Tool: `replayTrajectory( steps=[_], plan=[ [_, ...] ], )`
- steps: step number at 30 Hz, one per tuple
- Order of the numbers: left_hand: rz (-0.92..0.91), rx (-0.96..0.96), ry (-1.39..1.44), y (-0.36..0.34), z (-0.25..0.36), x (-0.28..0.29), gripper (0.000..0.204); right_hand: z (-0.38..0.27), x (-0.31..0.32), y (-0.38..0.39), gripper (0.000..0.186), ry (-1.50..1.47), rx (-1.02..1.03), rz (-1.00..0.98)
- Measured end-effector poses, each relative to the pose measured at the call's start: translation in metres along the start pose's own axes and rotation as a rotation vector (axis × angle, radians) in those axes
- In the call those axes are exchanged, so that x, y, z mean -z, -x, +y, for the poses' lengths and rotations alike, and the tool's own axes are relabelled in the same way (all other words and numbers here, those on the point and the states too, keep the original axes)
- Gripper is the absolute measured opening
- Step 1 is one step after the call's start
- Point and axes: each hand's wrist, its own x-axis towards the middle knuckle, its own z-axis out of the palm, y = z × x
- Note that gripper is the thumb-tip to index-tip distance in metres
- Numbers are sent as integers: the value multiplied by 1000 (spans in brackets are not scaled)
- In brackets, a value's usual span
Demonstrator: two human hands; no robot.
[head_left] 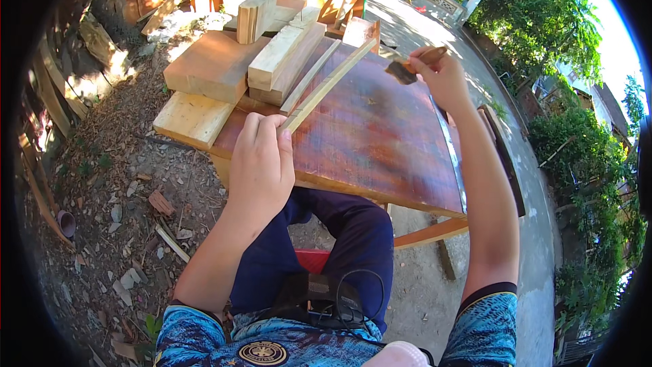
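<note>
My left hand [261, 156] is closed around the near end of a thin wooden strip [333, 81], which slants up and away to the right over the tabletop. In my right hand [440, 75] is a paintbrush [402, 72], gripped by its wooden handle above the table's right side. Its dark bristles point left and down, apart from the strip. Beneath both hands lies a reddish-brown wooden tabletop [380, 156] with a worn, glossy surface. A second thin strip [311, 76] lies just left of the held one.
Thick wooden blocks [207, 64] and pale beams [285, 47] are stacked on the table's left side. A pale board [190, 119] juts out at the left edge. Wood scraps [161, 202] litter the dirt ground at left. A concrete path [526, 163] runs along the right.
</note>
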Motion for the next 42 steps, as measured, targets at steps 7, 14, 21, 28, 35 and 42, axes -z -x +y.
replayTrajectory(
  steps=[7, 14, 21, 28, 35, 42],
  plan=[
    [15, -37, -40, 6, -9, 1, 20, -74, -24, 64, 13, -32, 80, -248],
    [-4, 8, -4, 1, 0, 1, 18, -68, -7, 57, 13, -64, 138, -203],
    [3, -33, -67, 3, -4, 1, 18, -89, -9, 107, 11, -414, 118, -333],
    [1, -17, -75, 1, -3, 1, 19, -54, 3, 104, 9, -156, 181, -220],
    [-20, -23, -68, 2, 3, 3, 19, -64, 32, 144, 8, -401, 66, -189],
    [2, -31, -86, 1, 0, -1, 20, -48, 47, 163, 14, -90, 17, -139]
  ],
)
